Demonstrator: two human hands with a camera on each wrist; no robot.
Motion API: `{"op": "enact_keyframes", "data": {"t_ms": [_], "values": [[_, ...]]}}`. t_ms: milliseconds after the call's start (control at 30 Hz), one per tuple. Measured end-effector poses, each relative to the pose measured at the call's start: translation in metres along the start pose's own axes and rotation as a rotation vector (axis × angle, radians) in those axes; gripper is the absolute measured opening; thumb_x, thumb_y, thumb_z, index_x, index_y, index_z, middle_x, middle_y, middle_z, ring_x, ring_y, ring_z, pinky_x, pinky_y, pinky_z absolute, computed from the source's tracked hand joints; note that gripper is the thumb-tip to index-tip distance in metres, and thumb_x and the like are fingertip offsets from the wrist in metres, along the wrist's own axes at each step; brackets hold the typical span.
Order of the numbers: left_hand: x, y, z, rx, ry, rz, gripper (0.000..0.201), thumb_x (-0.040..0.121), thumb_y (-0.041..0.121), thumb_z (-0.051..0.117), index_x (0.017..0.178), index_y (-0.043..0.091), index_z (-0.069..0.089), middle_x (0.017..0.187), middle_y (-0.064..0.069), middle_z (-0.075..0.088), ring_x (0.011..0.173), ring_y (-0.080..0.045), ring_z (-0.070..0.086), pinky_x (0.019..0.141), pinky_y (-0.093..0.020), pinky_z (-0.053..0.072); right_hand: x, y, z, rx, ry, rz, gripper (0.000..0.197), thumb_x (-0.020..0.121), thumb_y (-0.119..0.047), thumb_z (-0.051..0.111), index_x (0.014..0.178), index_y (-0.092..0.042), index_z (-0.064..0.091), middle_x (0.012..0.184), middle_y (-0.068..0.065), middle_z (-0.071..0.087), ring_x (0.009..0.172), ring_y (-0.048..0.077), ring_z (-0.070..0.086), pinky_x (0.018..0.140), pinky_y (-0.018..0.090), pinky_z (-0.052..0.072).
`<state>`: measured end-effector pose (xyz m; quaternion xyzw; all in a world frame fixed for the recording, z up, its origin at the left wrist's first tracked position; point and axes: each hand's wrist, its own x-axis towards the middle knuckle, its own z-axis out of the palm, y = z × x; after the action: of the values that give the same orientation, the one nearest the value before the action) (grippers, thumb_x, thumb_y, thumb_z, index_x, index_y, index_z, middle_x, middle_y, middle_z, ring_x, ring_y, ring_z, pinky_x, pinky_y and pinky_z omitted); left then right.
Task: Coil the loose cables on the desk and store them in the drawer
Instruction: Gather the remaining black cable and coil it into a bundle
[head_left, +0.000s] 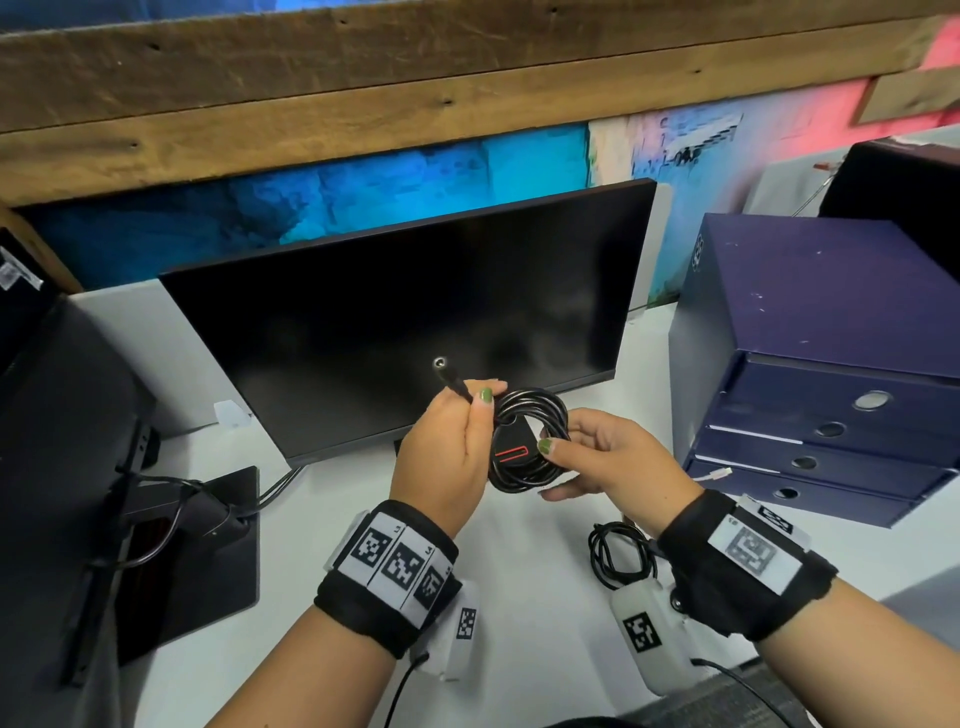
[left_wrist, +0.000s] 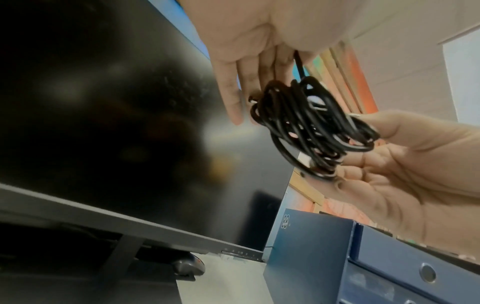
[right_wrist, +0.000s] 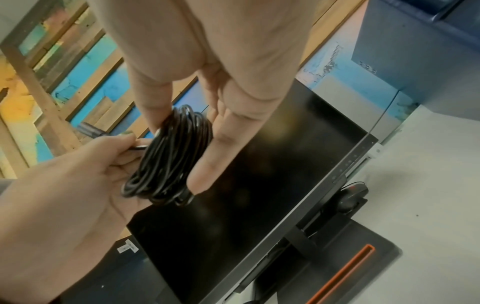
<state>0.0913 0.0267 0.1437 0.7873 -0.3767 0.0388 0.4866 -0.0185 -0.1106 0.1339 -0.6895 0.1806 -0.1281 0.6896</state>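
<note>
A black cable (head_left: 519, 482) wound into a coil is held up in front of the monitor. My left hand (head_left: 475, 402) pinches its plug end (head_left: 451, 385) at the coil's upper left. My right hand (head_left: 548, 470) grips the coil from the right, thumb on top and fingers underneath. In the right wrist view the coil (right_wrist: 155, 181) sits between the right thumb and fingers (right_wrist: 223, 144). A second black cable (head_left: 618, 553) lies loose on the white desk below my right wrist. The blue drawer unit (head_left: 810, 322) stands at the right with its drawers shut.
A dark monitor (head_left: 415, 312) stands right behind the hands, its stand base (right_wrist: 363, 273) on the white desk (head_left: 530, 597). A white cable end (head_left: 719, 473) pokes out of one drawer. Dark equipment with cables (head_left: 197, 540) fills the left side.
</note>
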Motion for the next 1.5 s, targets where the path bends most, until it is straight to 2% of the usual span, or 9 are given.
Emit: {"op": "enact_keyframes", "data": {"t_ms": [233,333,467,667,800,900,1033,1200,1500], "values": [[0.016,-0.012,0.009,-0.202,-0.025,-0.384,0.048,0.099,0.042,0.035,0.097,0.007,0.069,0.092,-0.004,0.069,0.085,-0.016,0.064,0.085,-0.035,0.051,0.003,0.002,0.008,-0.082,0.102,-0.131,0.022,0.084,-0.006,0.068,0.103,-0.015,0.062,0.081,-0.001,0.071,0.081,0.022,0.068,0.086,0.044,0.056],[0.02,-0.009,0.007,-0.384,-0.101,-0.532,0.047,0.1,0.041,0.041,0.084,0.011,0.073,0.082,-0.005,0.074,0.075,-0.013,0.07,0.073,-0.021,0.055,0.002,0.002,0.012,-0.148,0.137,-0.172,0.024,0.084,-0.007,0.069,0.104,-0.017,0.061,0.072,-0.018,0.066,0.067,0.002,0.059,0.089,0.046,0.054],[0.023,-0.013,0.01,-0.511,0.008,-0.653,0.033,0.086,0.046,0.064,0.088,0.013,0.062,0.088,-0.012,0.072,0.072,-0.022,0.07,0.071,-0.034,0.059,0.004,-0.001,0.013,-0.186,0.192,-0.202,0.024,0.083,-0.012,0.07,0.103,-0.02,0.061,0.086,-0.008,0.069,0.073,0.006,0.062,0.087,0.045,0.054],[0.024,-0.028,0.013,-0.352,0.314,-0.455,0.038,0.073,0.029,0.081,0.106,0.022,0.062,0.108,-0.002,0.057,0.087,-0.014,0.066,0.079,-0.026,0.055,0.008,0.004,0.023,-0.236,0.199,-0.184,0.02,0.082,-0.021,0.071,0.099,-0.024,0.061,0.085,-0.004,0.071,0.077,0.015,0.067,0.083,0.042,0.056],[0.024,-0.027,0.01,-0.169,0.207,-0.344,0.022,0.093,0.027,0.06,0.102,0.012,0.073,0.101,0.002,0.066,0.092,-0.009,0.063,0.077,-0.011,0.047,0.012,0.005,0.029,-0.227,0.187,-0.182,0.02,0.082,-0.021,0.072,0.098,-0.024,0.061,0.081,-0.006,0.07,0.076,0.016,0.067,0.081,0.042,0.057],[0.022,-0.021,0.007,-0.17,0.081,-0.387,0.045,0.097,0.041,0.046,0.079,0.009,0.071,0.077,-0.004,0.07,0.074,-0.014,0.063,0.065,-0.023,0.047,0.013,0.002,0.028,-0.204,0.144,-0.179,0.02,0.083,-0.017,0.07,0.101,-0.022,0.062,0.085,-0.001,0.071,0.08,0.021,0.068,0.082,0.043,0.057],[0.019,-0.016,-0.001,-0.402,-0.083,-0.398,0.017,0.086,0.031,0.067,0.092,0.017,0.075,0.081,0.005,0.075,0.078,-0.006,0.069,0.068,-0.015,0.052,0.013,0.0,0.02,-0.156,0.076,-0.163,0.022,0.084,-0.008,0.068,0.104,-0.017,0.062,0.092,0.005,0.072,0.085,0.026,0.069,0.081,0.043,0.058],[0.02,-0.021,-0.006,-0.507,-0.159,-0.414,0.028,0.078,0.002,0.074,0.104,0.011,0.07,0.094,0.0,0.075,0.085,-0.008,0.071,0.072,-0.016,0.054,0.013,-0.002,0.011,-0.022,0.018,-0.155,0.022,0.087,0.003,0.061,0.102,-0.014,0.062,0.092,0.005,0.072,0.084,0.021,0.07,0.072,0.032,0.057],[0.019,-0.019,-0.005,-0.576,-0.23,-0.433,0.015,0.08,0.005,0.073,0.094,0.002,0.073,0.085,-0.014,0.075,0.076,-0.024,0.072,0.07,-0.028,0.058,0.014,0.003,0.003,-0.056,0.009,-0.145,0.026,0.088,-0.001,0.062,0.111,-0.013,0.06,0.106,0.006,0.07,0.098,0.022,0.068,0.08,0.038,0.058]]}}
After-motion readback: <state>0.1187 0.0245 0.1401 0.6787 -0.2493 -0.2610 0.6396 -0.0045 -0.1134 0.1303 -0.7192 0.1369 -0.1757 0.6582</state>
